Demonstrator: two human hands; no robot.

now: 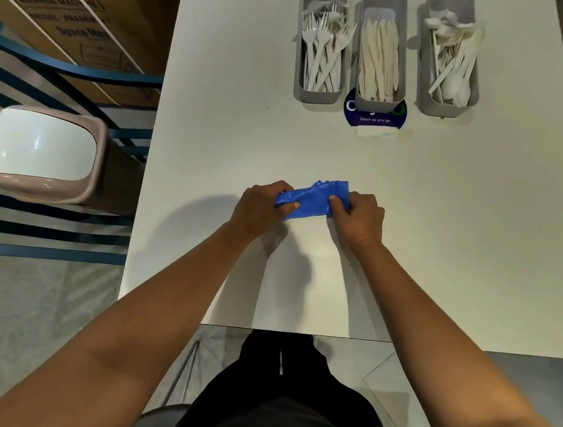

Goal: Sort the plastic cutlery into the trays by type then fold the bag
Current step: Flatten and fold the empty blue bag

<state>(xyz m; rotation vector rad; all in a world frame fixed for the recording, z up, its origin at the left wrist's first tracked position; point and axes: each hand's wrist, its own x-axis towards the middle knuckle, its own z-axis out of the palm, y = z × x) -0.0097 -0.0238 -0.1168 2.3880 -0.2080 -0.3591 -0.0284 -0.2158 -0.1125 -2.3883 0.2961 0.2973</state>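
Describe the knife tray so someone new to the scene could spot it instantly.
At the far end of the white table stand three grey trays in a row. The knife tray is the middle one, sitting partly on a round blue sticker. Its neighbours hold forks and spoons.

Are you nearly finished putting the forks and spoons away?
Nearly! The sorting looks done: forks fill the left tray, knives the middle tray, spoons the right tray, and no loose cutlery lies on the table. In hand now is the blue bag, gripped by the left hand and right hand, already folded small. Only finishing that fold is left.
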